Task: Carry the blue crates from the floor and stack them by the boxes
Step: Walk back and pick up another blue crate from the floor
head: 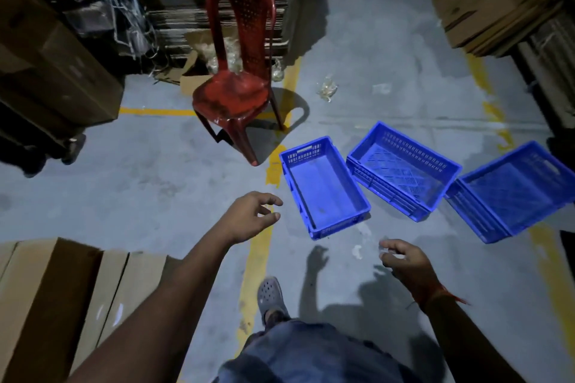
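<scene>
Three blue crates (323, 193) on floor, one red chair (236, 71), two hands – left hand (249, 218), right hand (404, 261) – fingers spread, empty

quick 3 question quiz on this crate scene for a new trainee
1. How many blue crates are on the floor?
2. True or false: the left hand is already gripping a crate.
3. Which crate lies nearest the red chair? A) the near crate B) the middle crate C) the far crate

Key:
1. Three, all open side up and empty, none stacked.
2. False. Both the left hand and the right hand are open and hover clear of the crates.
3. A, the leftmost one, beside the chair's front leg.
</scene>
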A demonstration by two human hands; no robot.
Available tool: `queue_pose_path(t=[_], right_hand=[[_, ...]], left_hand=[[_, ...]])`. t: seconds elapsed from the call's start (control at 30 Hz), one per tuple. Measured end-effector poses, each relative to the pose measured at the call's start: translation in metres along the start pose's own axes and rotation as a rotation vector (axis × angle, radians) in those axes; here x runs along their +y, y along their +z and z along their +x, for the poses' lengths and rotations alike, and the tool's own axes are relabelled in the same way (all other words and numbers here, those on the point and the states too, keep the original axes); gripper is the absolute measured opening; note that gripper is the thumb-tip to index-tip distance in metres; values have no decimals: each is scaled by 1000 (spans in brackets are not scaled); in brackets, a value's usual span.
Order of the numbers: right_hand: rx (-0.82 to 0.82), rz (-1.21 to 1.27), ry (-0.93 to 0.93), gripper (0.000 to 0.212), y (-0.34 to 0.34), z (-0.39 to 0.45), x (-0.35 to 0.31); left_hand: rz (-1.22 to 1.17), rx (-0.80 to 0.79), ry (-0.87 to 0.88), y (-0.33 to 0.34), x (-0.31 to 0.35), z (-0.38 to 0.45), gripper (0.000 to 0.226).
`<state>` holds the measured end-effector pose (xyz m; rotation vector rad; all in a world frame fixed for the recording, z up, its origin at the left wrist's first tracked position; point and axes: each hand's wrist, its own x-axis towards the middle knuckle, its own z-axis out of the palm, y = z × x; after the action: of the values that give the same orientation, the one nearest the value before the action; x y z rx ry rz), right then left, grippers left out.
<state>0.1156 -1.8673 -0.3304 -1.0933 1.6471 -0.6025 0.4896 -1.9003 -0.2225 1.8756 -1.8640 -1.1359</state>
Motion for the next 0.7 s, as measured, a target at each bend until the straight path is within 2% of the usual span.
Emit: queue_pose_path(t=[0.07, 0.17, 0.33, 0.43, 0.57, 0.7], right_hand=[[40, 29, 28, 42, 24, 12, -13], [80, 44, 68, 30, 55, 31, -31], [154, 108, 175, 39, 88, 64, -54], [212, 137, 225, 35, 100, 95, -56], [329, 98, 269, 19, 118, 141, -75], [342, 13, 343, 27, 137, 192, -90]], left_hand=[[29, -57, 27, -28, -16, 30, 27], [96, -130, 95, -60, -36, 80, 29], [134, -220, 188, -89, -47, 161, 25], [160, -271, 252, -97, -49, 215, 24], [181, -291, 291, -103, -54, 294, 23], [228, -273, 298, -103, -65, 366, 22]])
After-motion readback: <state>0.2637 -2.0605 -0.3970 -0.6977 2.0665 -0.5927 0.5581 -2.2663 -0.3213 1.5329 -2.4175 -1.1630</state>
